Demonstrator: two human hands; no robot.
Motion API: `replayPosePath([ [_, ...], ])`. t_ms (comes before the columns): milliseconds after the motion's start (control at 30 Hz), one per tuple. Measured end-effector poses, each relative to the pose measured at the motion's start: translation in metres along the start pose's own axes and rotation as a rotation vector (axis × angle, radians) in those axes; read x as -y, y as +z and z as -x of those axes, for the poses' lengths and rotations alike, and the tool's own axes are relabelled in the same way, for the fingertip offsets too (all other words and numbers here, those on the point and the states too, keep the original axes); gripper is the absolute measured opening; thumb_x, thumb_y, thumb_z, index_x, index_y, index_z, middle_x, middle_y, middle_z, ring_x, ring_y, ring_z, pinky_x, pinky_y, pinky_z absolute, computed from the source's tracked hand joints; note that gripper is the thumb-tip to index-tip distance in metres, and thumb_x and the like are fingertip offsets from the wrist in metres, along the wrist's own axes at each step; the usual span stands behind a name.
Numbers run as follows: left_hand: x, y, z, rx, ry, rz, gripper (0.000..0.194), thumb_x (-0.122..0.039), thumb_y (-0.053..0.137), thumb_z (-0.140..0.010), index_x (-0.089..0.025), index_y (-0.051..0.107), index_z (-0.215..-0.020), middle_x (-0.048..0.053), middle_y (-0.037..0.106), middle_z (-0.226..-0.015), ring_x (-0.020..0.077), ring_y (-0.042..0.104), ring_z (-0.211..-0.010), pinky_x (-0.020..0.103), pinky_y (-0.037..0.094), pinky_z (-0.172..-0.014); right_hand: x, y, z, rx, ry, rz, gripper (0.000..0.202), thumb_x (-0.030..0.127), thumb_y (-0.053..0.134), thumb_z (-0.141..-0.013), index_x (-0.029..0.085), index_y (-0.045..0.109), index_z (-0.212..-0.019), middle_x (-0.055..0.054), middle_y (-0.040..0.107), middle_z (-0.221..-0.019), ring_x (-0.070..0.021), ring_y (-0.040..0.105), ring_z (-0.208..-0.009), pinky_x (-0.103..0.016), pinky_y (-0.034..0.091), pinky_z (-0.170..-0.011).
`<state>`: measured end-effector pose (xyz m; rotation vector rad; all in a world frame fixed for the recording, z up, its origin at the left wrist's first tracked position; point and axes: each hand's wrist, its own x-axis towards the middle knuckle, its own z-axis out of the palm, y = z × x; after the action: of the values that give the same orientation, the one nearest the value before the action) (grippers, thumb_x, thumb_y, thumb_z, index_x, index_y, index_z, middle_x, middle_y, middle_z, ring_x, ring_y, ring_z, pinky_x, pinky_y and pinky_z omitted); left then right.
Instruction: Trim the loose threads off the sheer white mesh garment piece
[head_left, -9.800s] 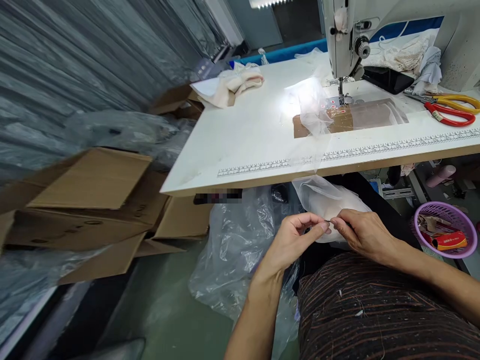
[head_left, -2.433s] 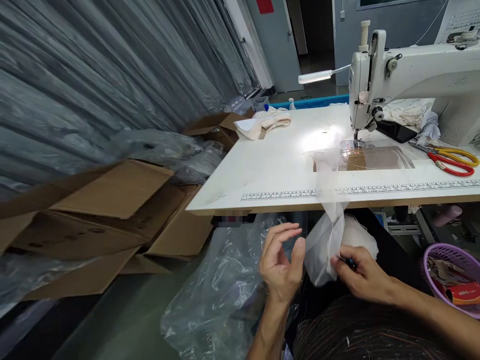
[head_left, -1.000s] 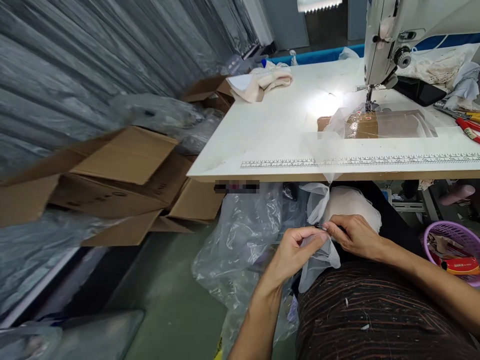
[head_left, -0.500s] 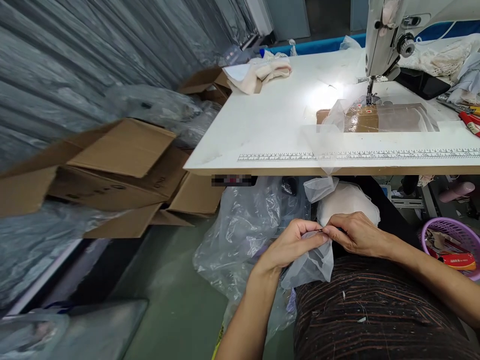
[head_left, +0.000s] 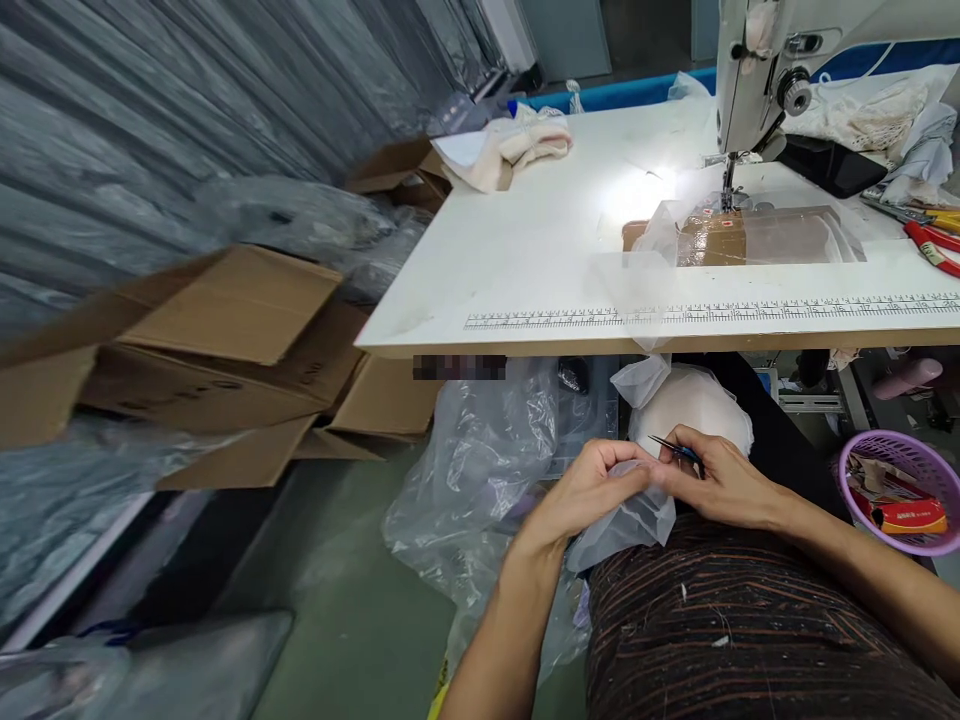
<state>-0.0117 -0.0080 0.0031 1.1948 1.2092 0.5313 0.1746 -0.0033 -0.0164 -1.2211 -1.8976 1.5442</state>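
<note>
Presently, both hands are below the front edge of the sewing table [head_left: 510,250], close together and above the wearer's lap. The left hand [head_left: 589,492] is closed, thumb against fingers, on sheer white fabric [head_left: 626,522], which hangs beneath it. The right hand [head_left: 724,482] is closed around a dark pointed tool [head_left: 679,449], tip directed toward the left hand; its fingertips meet those of the left. A pale fabric bundle [head_left: 694,402] lies just beyond the hands, under the table's front edge. A sheer strip [head_left: 651,275] rests on the table and drops over that edge; whether it joins the held piece cannot be told. The sewing machine [head_left: 754,95] stands on the table's right part, red-handled scissors [head_left: 930,248] at its right end. A purple basket [head_left: 892,442] sits below the table's right side, an open cardboard box [head_left: 232,305] beyond its left end.
</note>
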Motion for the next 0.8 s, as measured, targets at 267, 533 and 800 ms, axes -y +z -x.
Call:
replayPosePath([
  [267, 0.007, -0.001, -0.002, -0.076, 0.043, -0.056, 0.031, -0.046, 0.072, -0.073, -0.015, 0.073, -0.071, 0.001, 0.067, -0.067, 0.0139, 0.056, -0.064, 0.025, 0.044, -0.063, -0.011, 0.003, 0.005, -0.005, 0.004, -0.336, 0.035, 0.052, 0.061, -0.082, 0.017, 0.059, -0.088, 0.002, 0.050, -0.070, -0.0110, 0.042, -0.061, -0.024, 0.037, -0.055],
  [533, 0.004, -0.007, -0.027, 0.117, -0.013, 0.046, 0.043, -0.049, 0.079, -0.068, -0.014, 0.071, -0.092, -0.001, 0.064, -0.061, 0.0085, 0.048, -0.049, 0.020, 0.036, -0.049, -0.030, -0.024, 0.012, -0.171, -0.033, -0.276, 0.035, 0.052, 0.059, -0.082, 0.018, 0.057, -0.073, 0.003, 0.047, -0.063, -0.0112, 0.041, -0.060, -0.024, 0.035, -0.055],
  [800, 0.024, -0.002, -0.082, -0.390, 0.342, -0.295, 0.034, -0.035, 0.068, -0.076, -0.017, 0.068, -0.106, 0.010, 0.071, -0.106, 0.0240, 0.065, -0.096, 0.037, 0.050, -0.085, -0.074, -0.043, 0.000, -0.596, 0.125, -0.198, 0.034, 0.053, 0.056, -0.074, 0.018, 0.059, -0.075, 0.000, 0.056, -0.061, -0.0153, 0.048, -0.060, -0.027, 0.040, -0.056],
])
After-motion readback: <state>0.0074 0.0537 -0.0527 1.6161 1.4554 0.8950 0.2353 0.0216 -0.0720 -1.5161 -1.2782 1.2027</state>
